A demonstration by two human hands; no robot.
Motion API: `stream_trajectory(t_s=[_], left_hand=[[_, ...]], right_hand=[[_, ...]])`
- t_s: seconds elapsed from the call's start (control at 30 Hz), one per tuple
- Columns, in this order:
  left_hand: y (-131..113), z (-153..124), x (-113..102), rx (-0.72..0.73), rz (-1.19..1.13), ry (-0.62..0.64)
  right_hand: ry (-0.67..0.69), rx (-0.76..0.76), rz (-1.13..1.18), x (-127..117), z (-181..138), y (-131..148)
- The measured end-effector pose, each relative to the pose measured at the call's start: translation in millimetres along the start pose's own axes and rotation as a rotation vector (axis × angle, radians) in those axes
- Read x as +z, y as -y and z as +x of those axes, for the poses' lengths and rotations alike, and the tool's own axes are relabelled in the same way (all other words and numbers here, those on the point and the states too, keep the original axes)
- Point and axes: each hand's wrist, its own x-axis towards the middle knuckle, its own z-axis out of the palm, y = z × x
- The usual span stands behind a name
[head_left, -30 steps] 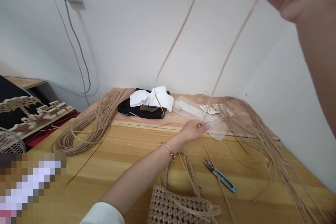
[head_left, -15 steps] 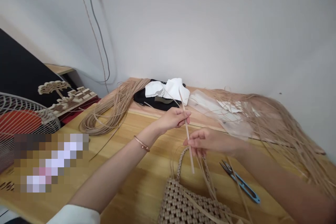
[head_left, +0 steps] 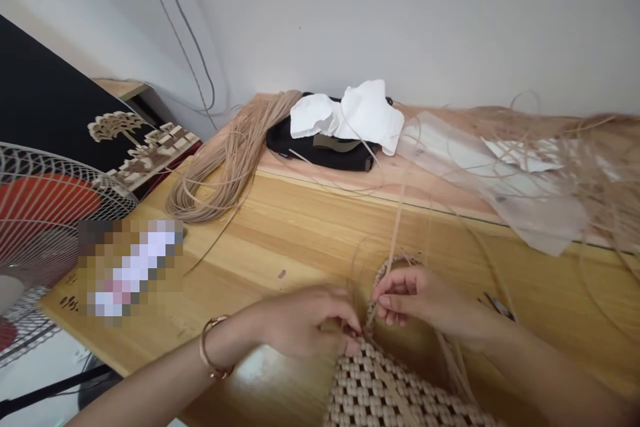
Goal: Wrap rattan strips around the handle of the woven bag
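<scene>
A woven bag (head_left: 360,380) in tan cord stands at the lower middle, its braided handle (head_left: 397,260) rising behind my right hand. My left hand (head_left: 313,320) is closed on the bag's top corner, by the foot of the handle. Between thumb and fingers, my right hand (head_left: 407,293) pinches a flat tan strip (head_left: 397,220), which sticks up past the handle. Loose strips lie over the bag's woven face and hang behind it. Thread snips (head_left: 497,305) lie beyond my right forearm, which hides most of them.
A coil of tan cane (head_left: 215,180) lies at the table's back left. Near the wall, white paper (head_left: 370,113) rests on a black pouch (head_left: 320,150). Plastic sheeting (head_left: 540,207) and tangled strips (head_left: 600,160) spread at the right. A fan (head_left: 55,213) stands at the left edge.
Both hands came down toward the bag. My left hand let go of the strip and took the bag's top corner. My right hand now holds the strip beside the handle. The view tilted downward.
</scene>
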Motion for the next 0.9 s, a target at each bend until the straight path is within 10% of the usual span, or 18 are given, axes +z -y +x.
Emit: stream_trajectory(t_s=[0.9], left_hand=[[-3.3,-3.5,-11.4,-0.074,-0.202,0.054]], right_hand=[[0.000,0.239,0.284,33.0,5.2,5.4]])
